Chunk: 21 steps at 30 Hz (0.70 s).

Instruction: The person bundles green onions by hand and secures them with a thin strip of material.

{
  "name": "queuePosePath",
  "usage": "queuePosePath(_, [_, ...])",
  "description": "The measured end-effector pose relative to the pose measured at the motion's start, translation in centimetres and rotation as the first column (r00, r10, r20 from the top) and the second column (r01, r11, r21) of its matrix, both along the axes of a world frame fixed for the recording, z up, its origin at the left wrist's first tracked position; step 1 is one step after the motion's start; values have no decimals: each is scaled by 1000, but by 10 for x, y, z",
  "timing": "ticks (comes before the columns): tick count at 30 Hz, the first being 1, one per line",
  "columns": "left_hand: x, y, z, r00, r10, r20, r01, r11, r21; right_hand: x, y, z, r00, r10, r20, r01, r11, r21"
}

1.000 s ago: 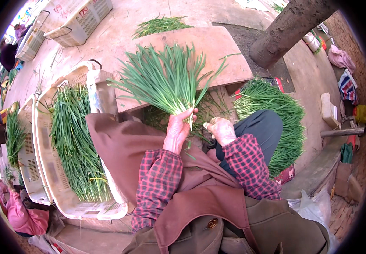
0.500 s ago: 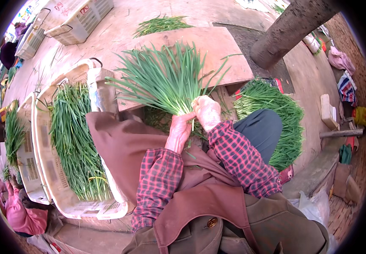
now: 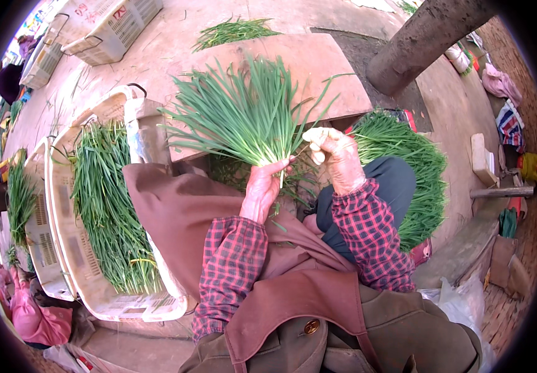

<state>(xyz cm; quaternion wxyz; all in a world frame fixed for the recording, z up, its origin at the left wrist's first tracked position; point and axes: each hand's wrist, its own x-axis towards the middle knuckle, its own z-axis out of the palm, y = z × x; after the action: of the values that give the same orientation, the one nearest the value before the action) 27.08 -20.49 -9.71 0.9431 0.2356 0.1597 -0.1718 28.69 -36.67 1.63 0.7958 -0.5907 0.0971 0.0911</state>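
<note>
A fanned bunch of garlic chives (image 3: 243, 112) rests its leaf tips over a board, pale stem ends toward me. My left hand (image 3: 263, 183) is closed around those stem ends. To the right and slightly above it, my right hand (image 3: 337, 155) is off the bunch, its fingers curled into a pinch. Pale coverings wrap some of its fingertips. Something thin seems to run between that pinch and the stems, too fine to name. Beyond the right hand lies a large pile of chives (image 3: 405, 174), beside my right knee.
At left stands a white plastic crate (image 3: 138, 311) holding chives, with another crate (image 3: 41, 217) past it. The wooden board (image 3: 337, 87) lies ahead, with loose chives (image 3: 234, 32) behind it. A thick post (image 3: 430, 43) rises at far right. A person in pink (image 3: 38, 314) sits at lower left.
My right hand has come away from the stems, moving right and a little up, its fingers now curled. My left hand keeps its hold on the bunch.
</note>
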Motion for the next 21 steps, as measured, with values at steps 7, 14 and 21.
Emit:
queuePosePath(7, [2,5,-7,999,9,-50,-10,1000,-6,-3,-18,76,964,-57,259,14,986,164])
queuePosePath(14, [3,0,1,998,11,-59,-11,1000,6,-23,-24,-94,924,234,-301,-323,59,-945])
queuePosePath(21, [1,3,-7,990,62,-129,-61,998,16,5,35,-64,896,308,319,227,299,-927])
